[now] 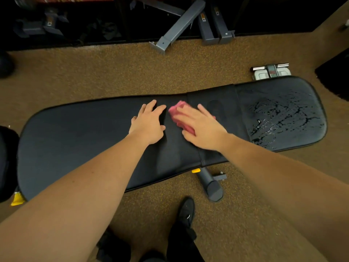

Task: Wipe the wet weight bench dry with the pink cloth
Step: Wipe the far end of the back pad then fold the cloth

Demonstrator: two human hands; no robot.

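Pink cloth (180, 118) bunched on the weight bench (79, 137) near mid-length, toward the far edge, pressed flat under the right hand (202, 127), fingers straight and slightly spread. Left hand (149, 123) lies just beside it, palm down on the pad, fingers spread, holding nothing. Water beads (283, 120) cover the bench's right end; speckled brown floor (132, 72) all round.
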